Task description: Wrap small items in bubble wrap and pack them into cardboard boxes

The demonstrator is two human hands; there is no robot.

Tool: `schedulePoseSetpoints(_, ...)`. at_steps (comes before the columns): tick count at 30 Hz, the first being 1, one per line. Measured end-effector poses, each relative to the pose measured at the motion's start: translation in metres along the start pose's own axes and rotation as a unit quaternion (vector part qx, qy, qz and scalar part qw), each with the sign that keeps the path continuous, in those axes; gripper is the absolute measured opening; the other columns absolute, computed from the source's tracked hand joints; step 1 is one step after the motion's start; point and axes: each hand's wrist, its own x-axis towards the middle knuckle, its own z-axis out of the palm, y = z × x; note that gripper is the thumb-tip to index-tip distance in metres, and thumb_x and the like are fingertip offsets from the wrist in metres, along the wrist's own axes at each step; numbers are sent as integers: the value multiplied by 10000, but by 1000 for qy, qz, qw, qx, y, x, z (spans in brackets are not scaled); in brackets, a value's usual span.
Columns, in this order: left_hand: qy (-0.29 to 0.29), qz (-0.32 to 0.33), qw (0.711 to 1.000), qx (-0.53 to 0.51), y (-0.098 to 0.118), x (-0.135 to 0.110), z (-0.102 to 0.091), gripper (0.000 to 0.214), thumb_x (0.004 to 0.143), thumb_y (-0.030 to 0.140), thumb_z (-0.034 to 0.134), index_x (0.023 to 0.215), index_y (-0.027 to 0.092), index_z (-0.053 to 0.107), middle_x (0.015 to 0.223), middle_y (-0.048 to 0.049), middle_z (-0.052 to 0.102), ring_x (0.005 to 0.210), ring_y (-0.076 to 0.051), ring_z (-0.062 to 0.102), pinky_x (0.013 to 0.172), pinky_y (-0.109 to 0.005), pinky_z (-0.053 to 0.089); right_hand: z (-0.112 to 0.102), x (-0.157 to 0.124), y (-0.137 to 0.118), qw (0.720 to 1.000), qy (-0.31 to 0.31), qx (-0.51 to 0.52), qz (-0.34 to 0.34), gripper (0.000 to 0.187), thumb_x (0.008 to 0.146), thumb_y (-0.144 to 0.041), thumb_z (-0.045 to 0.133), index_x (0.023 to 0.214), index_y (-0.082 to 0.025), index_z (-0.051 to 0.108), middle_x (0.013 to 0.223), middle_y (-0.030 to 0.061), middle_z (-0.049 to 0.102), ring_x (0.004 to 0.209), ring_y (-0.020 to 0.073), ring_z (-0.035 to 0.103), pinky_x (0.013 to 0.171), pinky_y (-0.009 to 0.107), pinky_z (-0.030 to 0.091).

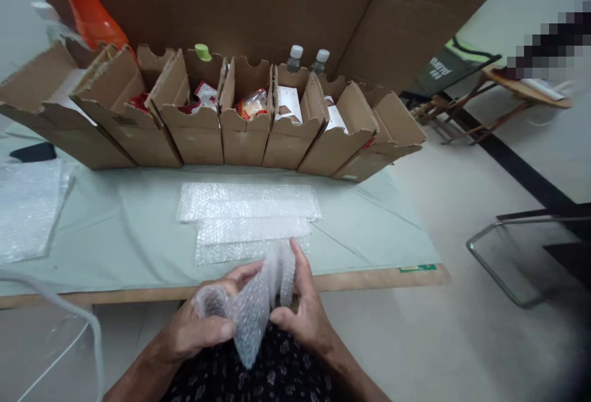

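Note:
Between my two hands, above my lap at the table's front edge, is a crumpled sheet of bubble wrap [253, 316]. My left hand [203, 328] grips its rolled left end, thumb on top and fingers behind. My right hand [307, 306] pinches the folded right part between thumb and fingers. One corner of the sheet hangs down in a point. Whether anything lies inside the folds I cannot tell. Just beyond my hands, flat bubble wrap pieces [249, 202] overlap on the pale green cloth [364, 223].
A row of cardboard bins [244, 143] holding packets and cards lines the back. An orange bottle [92, 14] stands behind at left. More bubble wrap [28, 211] and a dark flat object [33, 152] lie at left. A metal-framed chair [489, 266] stands right.

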Motion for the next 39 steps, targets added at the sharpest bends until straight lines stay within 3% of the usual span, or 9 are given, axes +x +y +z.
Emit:
schedulePoseSetpoints(5, -39, -90, 993, -67, -9, -1, 1, 496, 511, 633, 825, 704, 187, 729, 1112, -163, 752, 1156, -474, 652, 926, -579, 546, 3, 3, 12, 979, -45, 180, 85, 939, 621, -647, 889, 1407, -253, 560, 1333, 143, 681, 1083, 305, 714, 892, 439, 589)
schedulePoseSetpoints(9, 64, -62, 993, -73, 1, -7, -13, 487, 485, 647, 834, 648, 201, 724, 1008, -147, 773, 974, -431, 720, 827, -566, 583, -15, 9, 9, 973, 36, 180, 141, 517, 637, -566, 900, 949, -195, 722, 837, 62, 768, 720, 228, 712, 681, 362, 590)
schedulePoseSetpoints(13, 222, -49, 956, 186, 27, 7, -35, 351, 690, 512, 800, 864, 208, 781, 986, -101, 781, 955, -312, 721, 894, -450, 569, -41, 33, -2, 985, 161, 36, 50, 353, 755, -468, 833, 947, -201, 706, 885, 60, 759, 764, 207, 691, 709, 341, 577)
schedulePoseSetpoints(17, 320, 5, 863, 390, 40, 35, -49, 315, 747, 496, 709, 832, 195, 747, 839, -51, 749, 813, -232, 681, 768, -337, 538, -57, 66, -7, 964, 233, -111, -64, 461, 804, -395, 763, 1202, -204, 629, 776, -14, 675, 656, 153, 608, 624, 288, 512)
schedulePoseSetpoints(21, 321, 9, 831, 455, 40, 50, -57, 348, 785, 523, 632, 837, 192, 726, 791, -33, 718, 734, -204, 633, 691, -308, 496, -60, 87, -3, 943, 250, -197, -96, 467, 859, -383, 689, 1273, -181, 610, 810, 0, 685, 652, 148, 601, 617, 283, 500)
schedulePoseSetpoints(26, 354, -15, 807, 472, 46, 52, -68, 411, 733, 558, 648, 905, 193, 727, 817, -33, 735, 759, -221, 642, 715, -319, 497, -56, 92, 0, 915, 240, -294, -139, 199, 903, -365, 607, 944, -198, 707, 934, 66, 753, 787, 195, 671, 769, 339, 548)
schedulePoseSetpoints(31, 380, -26, 804, 457, 60, 40, -80, 477, 713, 576, 673, 990, 191, 725, 904, -47, 755, 826, -239, 664, 718, -311, 503, -62, 88, -8, 935, 257, -217, -114, 229, 899, -382, 631, 985, -182, 701, 786, 28, 719, 638, 156, 615, 619, 291, 521)
schedulePoseSetpoints(35, 404, -22, 766, 499, 65, 35, -94, 504, 716, 576, 659, 1041, 195, 715, 865, -31, 735, 764, -223, 639, 687, -306, 490, -72, 94, -4, 937, 268, -199, -107, 287, 882, -418, 646, 1024, -173, 695, 823, 44, 733, 640, 155, 624, 623, 294, 529)
schedulePoseSetpoints(39, 389, -56, 713, 581, 56, 42, -107, 505, 758, 552, 600, 1088, 182, 693, 782, -33, 688, 705, -229, 625, 675, -317, 480, -82, 111, 17, 901, 272, -324, -95, 297, 872, -415, 618, 1032, -182, 711, 766, 31, 720, 628, 171, 606, 689, 325, 529)
